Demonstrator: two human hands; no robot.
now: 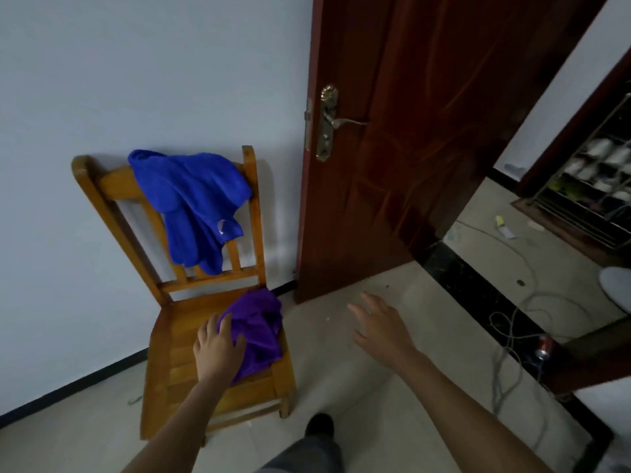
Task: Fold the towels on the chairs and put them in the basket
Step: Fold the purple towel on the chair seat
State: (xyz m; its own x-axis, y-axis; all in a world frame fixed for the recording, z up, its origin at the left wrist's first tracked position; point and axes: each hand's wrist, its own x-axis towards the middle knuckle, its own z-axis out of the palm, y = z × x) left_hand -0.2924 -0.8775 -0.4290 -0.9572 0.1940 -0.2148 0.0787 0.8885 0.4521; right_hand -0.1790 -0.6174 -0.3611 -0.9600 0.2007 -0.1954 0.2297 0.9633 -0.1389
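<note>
A wooden chair [177,367] stands against the white wall. A blue towel [191,203] hangs crumpled over its backrest. A purple towel [261,327] lies bunched on the right side of the seat. My left hand [218,346] rests on the purple towel's left edge, its fingers laid over the cloth. My right hand [379,324] hovers over the floor to the right of the chair, fingers spread and holding nothing. No basket is in view.
A dark red door [409,148] stands ajar right of the chair. Cables [512,332] and a red can [544,346] lie by the black threshold. A shoe rack [594,186] stands beyond the doorway. My foot [319,426] is on the tiled floor.
</note>
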